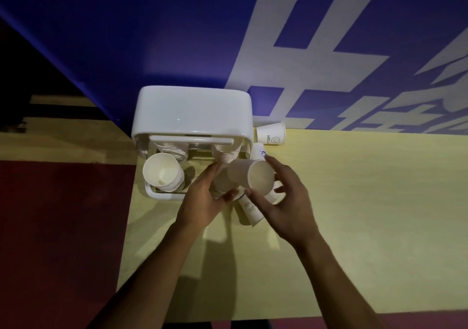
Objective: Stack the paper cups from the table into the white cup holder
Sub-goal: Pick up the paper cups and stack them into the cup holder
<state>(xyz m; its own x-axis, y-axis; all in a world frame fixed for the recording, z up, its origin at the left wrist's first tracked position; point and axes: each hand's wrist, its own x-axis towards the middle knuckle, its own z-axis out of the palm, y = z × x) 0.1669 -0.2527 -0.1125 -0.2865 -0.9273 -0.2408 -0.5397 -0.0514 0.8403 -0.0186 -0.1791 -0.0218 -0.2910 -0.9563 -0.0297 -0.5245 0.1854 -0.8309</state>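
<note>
Cup: white paper cup [243, 174]; light, crushable; hold mid-wall
Hands: left hand [202, 202] grips base; right hand [286, 209] pinches rim

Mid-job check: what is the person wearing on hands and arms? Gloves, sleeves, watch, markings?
The left hand and right hand are bare, without gloves. The left forearm and right forearm show no sleeve up to the picture's bottom edge. No watch, band or marking shows at either wrist; in this dim light a thin ring on the fingers could be missed.
</note>
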